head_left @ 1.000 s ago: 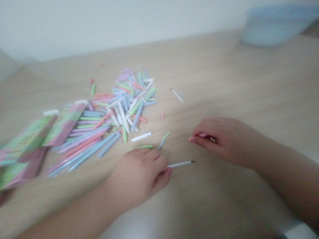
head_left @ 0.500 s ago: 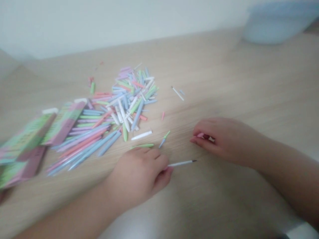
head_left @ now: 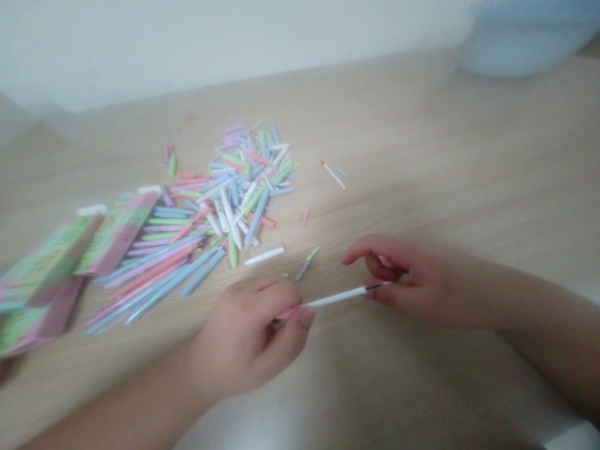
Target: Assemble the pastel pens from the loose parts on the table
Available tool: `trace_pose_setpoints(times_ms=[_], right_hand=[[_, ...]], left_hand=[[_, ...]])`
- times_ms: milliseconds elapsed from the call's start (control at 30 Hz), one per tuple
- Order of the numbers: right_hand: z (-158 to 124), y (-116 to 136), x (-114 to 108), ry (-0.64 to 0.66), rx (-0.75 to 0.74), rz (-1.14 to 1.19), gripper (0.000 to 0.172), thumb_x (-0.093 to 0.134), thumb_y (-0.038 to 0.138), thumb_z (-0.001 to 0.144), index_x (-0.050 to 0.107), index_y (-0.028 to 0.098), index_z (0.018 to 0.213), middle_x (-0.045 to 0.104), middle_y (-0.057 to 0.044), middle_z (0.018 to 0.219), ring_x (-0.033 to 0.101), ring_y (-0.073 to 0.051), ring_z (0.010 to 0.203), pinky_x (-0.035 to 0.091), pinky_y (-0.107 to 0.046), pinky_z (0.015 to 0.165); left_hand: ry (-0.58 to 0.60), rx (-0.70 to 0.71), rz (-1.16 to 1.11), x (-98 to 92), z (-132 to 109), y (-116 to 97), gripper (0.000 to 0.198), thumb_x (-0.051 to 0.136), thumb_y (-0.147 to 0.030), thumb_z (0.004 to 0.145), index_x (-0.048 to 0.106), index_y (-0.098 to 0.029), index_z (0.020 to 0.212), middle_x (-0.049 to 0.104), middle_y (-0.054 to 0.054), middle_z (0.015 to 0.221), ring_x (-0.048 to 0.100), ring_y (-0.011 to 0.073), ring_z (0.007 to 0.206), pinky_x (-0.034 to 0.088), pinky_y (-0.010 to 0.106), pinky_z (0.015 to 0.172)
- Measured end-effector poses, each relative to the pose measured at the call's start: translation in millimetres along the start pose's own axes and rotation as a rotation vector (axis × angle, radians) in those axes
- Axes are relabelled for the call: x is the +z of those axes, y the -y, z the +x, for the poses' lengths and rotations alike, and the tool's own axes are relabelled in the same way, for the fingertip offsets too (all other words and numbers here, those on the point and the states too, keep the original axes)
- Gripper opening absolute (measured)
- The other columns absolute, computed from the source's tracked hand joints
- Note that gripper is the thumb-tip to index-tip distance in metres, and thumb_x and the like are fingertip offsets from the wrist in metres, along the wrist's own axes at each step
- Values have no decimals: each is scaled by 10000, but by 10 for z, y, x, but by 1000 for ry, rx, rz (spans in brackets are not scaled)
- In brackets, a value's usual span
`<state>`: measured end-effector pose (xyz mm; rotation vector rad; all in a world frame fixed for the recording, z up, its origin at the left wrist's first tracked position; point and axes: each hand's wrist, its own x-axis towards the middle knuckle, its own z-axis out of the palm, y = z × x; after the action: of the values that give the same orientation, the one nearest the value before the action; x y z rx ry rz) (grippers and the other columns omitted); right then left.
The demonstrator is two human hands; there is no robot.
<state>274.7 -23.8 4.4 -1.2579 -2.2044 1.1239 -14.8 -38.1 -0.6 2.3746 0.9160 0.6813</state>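
Note:
My left hand (head_left: 262,328) is closed round a thin white refill (head_left: 335,297), with a bit of pink showing between the fingers. The refill's dark tip points right and reaches the thumb of my right hand (head_left: 398,275). My right hand has its index finger raised, while the other fingers curl round a small pink piece (head_left: 388,262). Just beyond my left hand lie a white pen part (head_left: 264,255) and a small green and blue piece (head_left: 308,262).
A heap of pastel pen parts (head_left: 253,181) lies on the wooden table (head_left: 398,125), with longer barrels (head_left: 154,269) beside it. Pink and green boxes (head_left: 47,262) stand at the left. A pale blue container (head_left: 520,44) sits at the back right.
My left hand has shifted slightly left, and the refill now slants up to the right. My right hand has moved nearer to its tip, with the index finger lifted away from the thumb.

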Motion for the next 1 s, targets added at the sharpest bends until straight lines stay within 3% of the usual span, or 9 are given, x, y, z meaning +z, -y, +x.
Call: trace_pose_setpoints(times_ms=[133,300,367,467,600,767,900,1000], right_hand=[[-14,187,153,44,-144,141,351,657,383,985,692,297,1323,635,38,746,557,-134,603,447,-240,535],[-51,393,174,87,-300,107,262,637,316,1011,755,288,1244,765,-5,865,679,-162,745,533,-273,731],[-81,391,167,23,-343,151,205,667,312,992,763,284,1172,752,5,833,662,-151,695,529,-264,688],[-146,331,174,-104,-344,343,120,659,336,997,740,292,1074,699,16,782,617,-138,615,494,-250,570],[-196,273,189,-203,-232,567,211,580,473,1025,705,304,1003,545,28,664,476,-128,503,381,-251,439],[-121,327,156,-55,-181,473,269,602,452,1014,646,234,862,505,35,651,461,-113,545,399,-220,471],[-83,343,154,52,-173,452,233,602,396,1018,647,208,889,492,47,647,457,-99,550,387,-196,473],[-82,333,159,85,-162,443,200,600,359,1016,647,206,897,486,53,647,446,-95,545,382,-192,469]], left_hand=[[66,65,-48,23,1,-5,235,547,-186,973,464,-204,754,495,-21,681,473,122,633,321,280,589],[123,92,-72,22,20,-31,238,520,-206,1003,469,-204,771,501,-15,688,475,130,640,313,294,593],[142,107,-123,0,16,-20,282,428,-318,1066,512,-203,822,517,0,710,487,146,652,334,307,608],[102,109,-252,-34,-24,31,529,214,-556,1095,526,-203,856,518,23,729,495,172,670,380,334,645],[26,147,-382,-46,-106,70,567,216,-610,1079,485,-206,786,470,14,668,460,167,632,375,343,645],[-72,68,-539,-13,-144,-28,530,342,-618,1052,426,-205,730,418,-1,620,432,153,595,323,337,604],[-126,-4,-627,11,-137,-81,551,408,-661,1020,416,-209,705,395,-6,602,406,152,570,290,338,579],[-123,23,-621,44,-171,-60,542,410,-654,1015,418,-212,702,405,-1,598,418,158,570,295,345,580]])
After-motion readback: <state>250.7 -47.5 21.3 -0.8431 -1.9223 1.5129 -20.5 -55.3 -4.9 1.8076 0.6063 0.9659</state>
